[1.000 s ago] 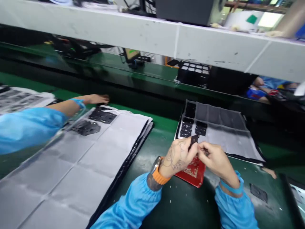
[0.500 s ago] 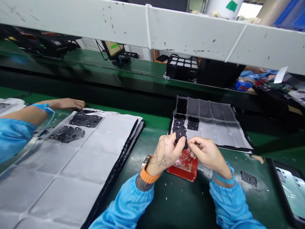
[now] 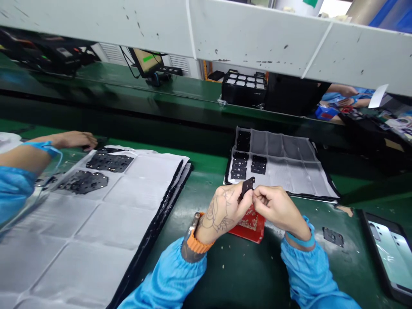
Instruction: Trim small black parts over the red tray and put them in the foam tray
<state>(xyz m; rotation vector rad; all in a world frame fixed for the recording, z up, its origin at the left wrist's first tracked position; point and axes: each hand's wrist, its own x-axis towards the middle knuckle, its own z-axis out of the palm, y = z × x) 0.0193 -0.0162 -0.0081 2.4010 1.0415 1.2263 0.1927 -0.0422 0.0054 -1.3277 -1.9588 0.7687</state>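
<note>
Pinched in my left hand (image 3: 227, 206) is a small black plate (image 3: 247, 185), tilted up on edge. My right hand (image 3: 277, 208) is closed, thumb and finger pressed together at the plate's right edge; whatever lies between them is too small to make out. Just below both hands is a shallow red tray (image 3: 247, 234) with many tiny pale pieces in it, partly covered by my left hand. Beyond them, a white compartmented sheet (image 3: 298, 180) carries several similar black plates (image 3: 238, 166). Another black plate (image 3: 333, 237) lies on the green table to the right of my right wrist.
At left lies a stack of large white sheets (image 3: 106, 253) with black plates in its far pockets. A co-worker's hand (image 3: 80, 139) is at its far-left corner. A phone-like device (image 3: 389, 253) sits at the right. A grey beam (image 3: 244, 34) crosses overhead.
The black plate in my left hand has turned to a more edge-on tilt. The co-worker's hand has moved left, away from the sheet stack. The view has shifted slightly.
</note>
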